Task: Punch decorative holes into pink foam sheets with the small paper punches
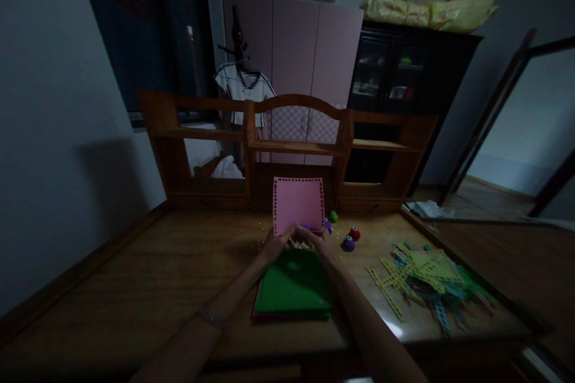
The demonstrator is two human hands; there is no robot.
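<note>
A square pink sheet of paper (pixel 298 203), with small cut-outs along its edges, is held up facing me. My left hand (pixel 275 244) grips its lower left part, and my right hand (pixel 318 239) its lower right. Both hands have their thumbs near the middle of the bottom edge; the other fingers are mostly hidden. Just below the hands lies a stack of green sheets (pixel 294 287) with a reddish layer at the bottom. Small pale paper bits (pixel 302 245) are scattered under and around the hands.
Small round punches stand to the right: purple (pixel 348 243), red (pixel 354 233) and green (pixel 333 216). A heap of punched paper strips (pixel 422 275), yellow, green and blue, covers the table's right side. A wooden shelf unit (pixel 296 146) rises along the back edge of the wooden table (pixel 188 263).
</note>
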